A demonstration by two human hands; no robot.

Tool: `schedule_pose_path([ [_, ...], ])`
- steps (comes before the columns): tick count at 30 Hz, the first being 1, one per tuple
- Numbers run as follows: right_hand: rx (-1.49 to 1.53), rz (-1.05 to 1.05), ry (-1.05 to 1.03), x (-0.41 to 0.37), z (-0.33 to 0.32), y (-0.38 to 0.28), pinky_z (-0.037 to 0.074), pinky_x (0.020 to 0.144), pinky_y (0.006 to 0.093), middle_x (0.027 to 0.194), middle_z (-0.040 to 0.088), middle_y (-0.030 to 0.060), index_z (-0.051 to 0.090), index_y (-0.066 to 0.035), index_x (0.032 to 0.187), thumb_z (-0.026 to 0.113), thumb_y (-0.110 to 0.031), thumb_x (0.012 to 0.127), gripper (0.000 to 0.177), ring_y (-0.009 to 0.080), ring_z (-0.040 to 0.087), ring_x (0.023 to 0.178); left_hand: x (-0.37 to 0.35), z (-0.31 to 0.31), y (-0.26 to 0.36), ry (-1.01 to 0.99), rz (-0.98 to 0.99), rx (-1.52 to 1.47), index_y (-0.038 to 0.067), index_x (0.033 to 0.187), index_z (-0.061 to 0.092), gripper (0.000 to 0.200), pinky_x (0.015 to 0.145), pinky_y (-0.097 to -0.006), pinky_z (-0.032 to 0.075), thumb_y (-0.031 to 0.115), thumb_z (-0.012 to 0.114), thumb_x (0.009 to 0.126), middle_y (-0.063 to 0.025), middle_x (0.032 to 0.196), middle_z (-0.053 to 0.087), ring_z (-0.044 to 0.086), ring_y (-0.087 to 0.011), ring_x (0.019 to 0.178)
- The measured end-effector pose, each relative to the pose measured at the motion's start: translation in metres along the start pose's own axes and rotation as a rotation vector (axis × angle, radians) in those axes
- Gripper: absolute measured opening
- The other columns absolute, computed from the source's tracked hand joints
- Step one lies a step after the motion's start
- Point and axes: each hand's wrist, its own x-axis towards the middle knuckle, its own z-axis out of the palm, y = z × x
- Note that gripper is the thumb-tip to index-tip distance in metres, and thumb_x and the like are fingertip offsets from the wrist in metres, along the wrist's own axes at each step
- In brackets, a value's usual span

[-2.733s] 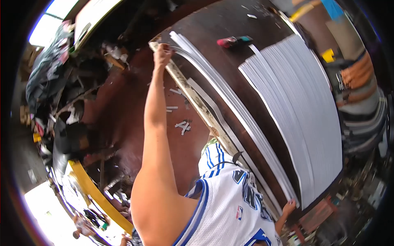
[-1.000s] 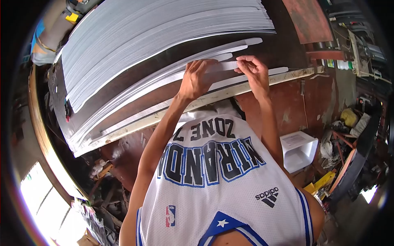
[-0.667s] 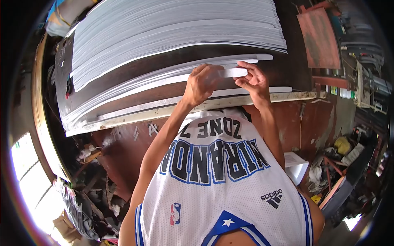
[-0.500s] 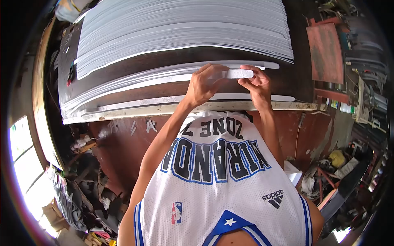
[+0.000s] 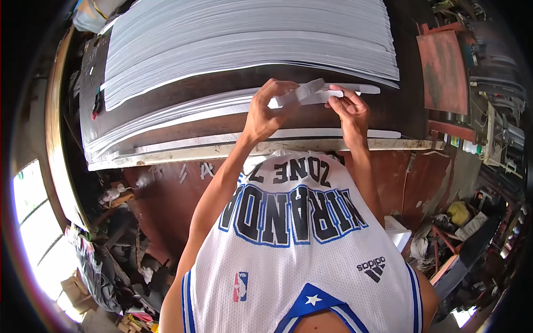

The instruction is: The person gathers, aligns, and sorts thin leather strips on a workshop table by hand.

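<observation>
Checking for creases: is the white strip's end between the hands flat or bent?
Bent. The strip humps upward between the left hand and right hand, whose fingers pinch it above the table.

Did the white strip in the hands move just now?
Yes. The strip end pinched by the left hand and right hand has buckled up toward the big sheet stack.

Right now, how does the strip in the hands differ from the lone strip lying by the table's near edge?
The held strip is raised off the table, its end bent upward; the lone strip lies flat on it. The held strip is pinched by the left hand and right hand; the lone strip is untouched. Both are white, long and thin.
</observation>
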Motion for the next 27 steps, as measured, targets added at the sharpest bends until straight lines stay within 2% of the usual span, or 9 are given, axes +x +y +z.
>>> schedule_pose_path([
  [2, -0.041, 0.027, 0.092, -0.004, -0.003, 0.002, 0.054, 0.079, 0.0269, 0.103, 0.068, 0.0095, 0.065, 0.003, 0.116, 0.067, 0.0, 0.09, 0.026, 0.0129, 0.064, 0.086, 0.001, 0.0, -0.002, -0.03, -0.002, -0.006, 0.005, 0.108, 0.067, 0.031, 0.084, -0.0348, 0.05, 0.009, 0.075, 0.079, -0.0105, 0.108, 0.069, 0.065, -0.0219, 0.094],
  [4, -0.058, 0.017, 0.148, -0.007, -0.003, 0.003, 0.054, 0.077, 0.0266, 0.1, 0.068, 0.0088, 0.066, 0.003, 0.113, 0.067, -0.003, 0.091, 0.024, 0.0123, 0.064, 0.082, 0.001, 0.002, 0.003, -0.102, -0.154, -0.06, 0.004, 0.109, 0.066, 0.03, 0.084, -0.0344, 0.05, 0.011, 0.074, 0.081, -0.0105, 0.102, 0.071, 0.066, -0.0203, 0.091],
  [8, -0.058, 0.028, 0.223, -0.007, -0.007, 0.007, 0.056, 0.073, 0.026, 0.091, 0.068, 0.0078, 0.067, 0.003, 0.108, 0.069, -0.005, 0.09, 0.02, 0.0127, 0.067, 0.08, 0.004, 0.009, 0.0, -0.103, -0.137, -0.051, 0.004, 0.107, 0.067, 0.026, 0.083, -0.0339, 0.05, 0.013, 0.072, 0.084, -0.0098, 0.095, 0.072, 0.066, -0.0192, 0.086],
  [10, -0.041, 0.056, 0.242, -0.008, -0.008, 0.006, 0.056, 0.072, 0.0264, 0.091, 0.069, 0.0087, 0.067, 0.004, 0.107, 0.069, -0.005, 0.09, 0.019, 0.014, 0.068, 0.081, 0.007, 0.01, -0.004, -0.164, -0.264, -0.107, 0.003, 0.105, 0.068, 0.022, 0.082, -0.0332, 0.05, 0.015, 0.07, 0.086, -0.0094, 0.093, 0.071, 0.066, -0.0187, 0.085],
  [17, -0.044, 0.057, 0.221, -0.009, -0.013, 0.015, 0.056, 0.075, 0.0279, 0.097, 0.066, 0.007, 0.063, 0.001, 0.114, 0.067, -0.006, 0.092, 0.023, 0.0132, 0.065, 0.084, 0.015, 0.019, 0.0, -0.197, -0.178, -0.095, 0.001, 0.101, 0.068, 0.019, 0.081, -0.0328, 0.05, 0.015, 0.066, 0.089, -0.0082, 0.09, 0.071, 0.066, -0.0186, 0.085],
  [19, -0.045, -0.018, 0.211, -0.01, -0.013, 0.017, 0.057, 0.077, 0.0296, 0.1, 0.064, 0.0071, 0.06, 0.001, 0.114, 0.062, -0.002, 0.093, 0.022, 0.0122, 0.063, 0.086, 0.017, 0.02, -0.005, -0.262, -0.073, -0.007, 0.0, 0.102, 0.066, 0.015, 0.079, -0.0309, 0.052, 0.009, 0.065, 0.09, -0.0087, 0.091, 0.071, 0.067, -0.0158, 0.086],
  [23, -0.035, -0.045, 0.183, -0.011, -0.013, 0.017, 0.058, 0.08, 0.0314, 0.102, 0.063, 0.008, 0.06, 0.001, 0.113, 0.057, 0.004, 0.092, 0.021, 0.0121, 0.061, 0.087, 0.02, 0.025, -0.015, -0.303, -0.062, 0.009, 0.0, 0.104, 0.065, 0.017, 0.078, -0.0307, 0.052, 0.01, 0.066, 0.09, -0.01, 0.092, 0.071, 0.067, -0.016, 0.085],
  [25, -0.023, -0.07, 0.14, -0.011, -0.014, 0.017, 0.057, 0.078, 0.028, 0.113, 0.063, 0.012, 0.059, 0.003, 0.112, 0.056, 0.009, 0.091, 0.022, 0.0133, 0.064, 0.093, 0.021, 0.028, -0.016, -0.308, -0.143, 0.042, -0.001, 0.106, 0.065, 0.021, 0.075, -0.0302, 0.052, 0.013, 0.066, 0.091, -0.0107, 0.091, 0.071, 0.066, -0.0162, 0.081],
  [27, -0.026, -0.055, 0.128, -0.012, -0.013, 0.012, 0.057, 0.08, 0.0277, 0.112, 0.063, 0.0117, 0.06, 0.004, 0.112, 0.054, 0.01, 0.091, 0.022, 0.0135, 0.064, 0.092, 0.022, 0.031, -0.017, -0.284, -0.15, 0.041, -0.001, 0.106, 0.065, 0.022, 0.074, -0.03, 0.052, 0.014, 0.067, 0.091, -0.0107, 0.09, 0.071, 0.066, -0.016, 0.079],
])
